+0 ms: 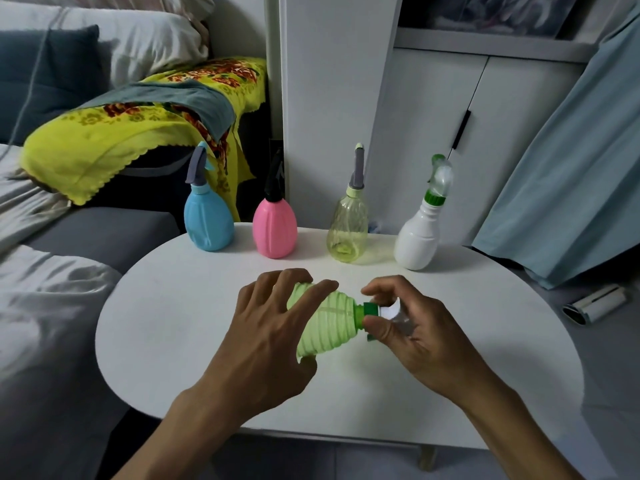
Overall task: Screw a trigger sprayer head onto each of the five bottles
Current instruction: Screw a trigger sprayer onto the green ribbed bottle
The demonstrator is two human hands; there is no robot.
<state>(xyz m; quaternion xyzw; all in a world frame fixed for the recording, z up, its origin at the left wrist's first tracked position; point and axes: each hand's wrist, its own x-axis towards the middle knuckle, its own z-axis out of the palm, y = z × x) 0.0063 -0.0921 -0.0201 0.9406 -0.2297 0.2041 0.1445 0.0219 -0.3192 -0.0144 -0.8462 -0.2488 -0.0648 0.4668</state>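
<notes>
A ribbed light-green bottle lies tilted on its side over the white oval table, neck pointing right. My left hand wraps around its body. My right hand pinches the dark-green collar of a clear sprayer head at the bottle's neck; most of the head is hidden by my fingers. Standing in a row at the table's far edge, each with a sprayer head on top, are a blue bottle, a pink bottle, a clear yellow bottle and a white bottle.
A grey sofa with a yellow floral cloth sits left of the table. A white cabinet stands behind the bottles, with a blue curtain on the right. A lint roller lies on the floor at right.
</notes>
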